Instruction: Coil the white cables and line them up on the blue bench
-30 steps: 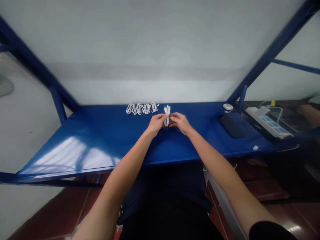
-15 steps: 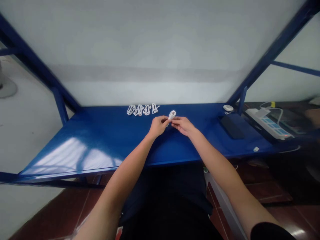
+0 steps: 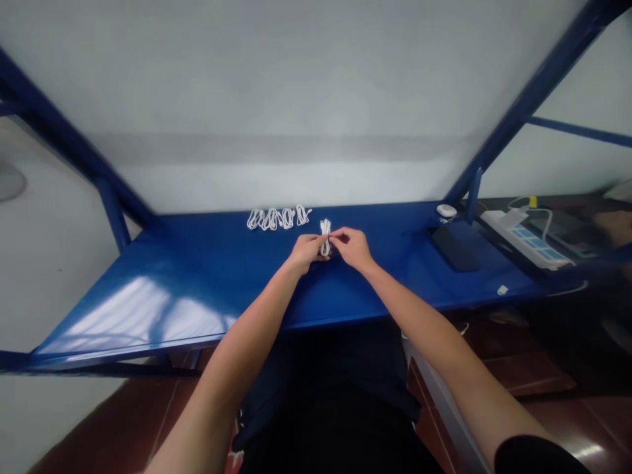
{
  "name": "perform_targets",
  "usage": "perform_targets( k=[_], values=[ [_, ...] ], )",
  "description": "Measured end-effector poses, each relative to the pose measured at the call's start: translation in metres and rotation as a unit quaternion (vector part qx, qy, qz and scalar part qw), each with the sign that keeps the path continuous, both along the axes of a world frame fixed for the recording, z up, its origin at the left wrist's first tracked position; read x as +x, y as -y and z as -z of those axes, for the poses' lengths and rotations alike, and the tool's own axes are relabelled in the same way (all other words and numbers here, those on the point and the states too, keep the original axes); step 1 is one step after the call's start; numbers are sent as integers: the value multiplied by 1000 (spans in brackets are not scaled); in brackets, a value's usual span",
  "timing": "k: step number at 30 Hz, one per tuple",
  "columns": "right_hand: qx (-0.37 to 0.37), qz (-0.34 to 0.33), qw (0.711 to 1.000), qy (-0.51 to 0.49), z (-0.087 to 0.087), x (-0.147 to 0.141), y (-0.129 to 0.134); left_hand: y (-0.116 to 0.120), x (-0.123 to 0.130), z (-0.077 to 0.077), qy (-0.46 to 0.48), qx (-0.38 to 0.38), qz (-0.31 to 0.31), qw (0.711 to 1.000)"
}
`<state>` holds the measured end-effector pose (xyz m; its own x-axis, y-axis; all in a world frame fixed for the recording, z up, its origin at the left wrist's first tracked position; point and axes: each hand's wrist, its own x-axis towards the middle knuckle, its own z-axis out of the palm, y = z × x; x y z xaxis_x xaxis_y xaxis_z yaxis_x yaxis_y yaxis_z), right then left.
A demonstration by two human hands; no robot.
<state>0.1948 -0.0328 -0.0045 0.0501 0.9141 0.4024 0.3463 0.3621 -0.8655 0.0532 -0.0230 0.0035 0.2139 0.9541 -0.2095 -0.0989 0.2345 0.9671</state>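
Observation:
A bundled white cable is held upright over the blue table. My left hand grips the bundle from its left side, thumb in front and fingers behind. On the right side, my right hand has its thumb and index finger pinched together at the bundle's middle; what lies between those fingertips is too small to make out. Several coiled white cables lie in a row near the back edge, left of my hands.
At the table's right lie a dark flat phone-like object, a round white item and a small white piece. Beyond is a white power strip with cords. Blue frame posts rise at both ends, before a pale wall.
The cable bundle has been turned, so its loop now points down and its other end up. My right hand has closed into a pinch beside it. The view has shifted slightly.

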Motion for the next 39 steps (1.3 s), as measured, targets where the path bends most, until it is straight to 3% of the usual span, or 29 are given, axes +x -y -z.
perform_targets(
  k=[2, 6, 8, 12, 16, 21, 24, 32, 39],
  values=[
    [-3, -12, 1000, 17, 1, 1, -1, 0, -4, -3, -10, -8, 30, 999],
    [-122, -63, 988, -73, 4, 13, -11, -5, -19, -8, -91, 43, 92, 991],
    [-146, -96, 979, -102, 4, 21, -15, -9, -27, -9, -153, 76, 131, 977],
    [-119, -176, 977, -10, 3, 30, -19, -16, -38, -6, -231, 109, 186, 949],
    [-81, -126, 983, 108, 6, 28, -20, -23, -43, 1, -298, 168, 151, 927],
    [-35, -49, 981, 186, 13, 22, -21, -27, -47, 7, -424, 311, 101, 845],
    [-23, -42, 979, 197, 17, 19, -22, -27, -46, 10, -447, 343, 93, 821],
    [-45, -62, 970, 232, 16, 26, -24, -29, -50, 9, -492, 326, 110, 800],
    [-110, -130, 909, 381, 6, 39, -20, -26, -72, 1, -572, 254, 162, 763]
  ],
)
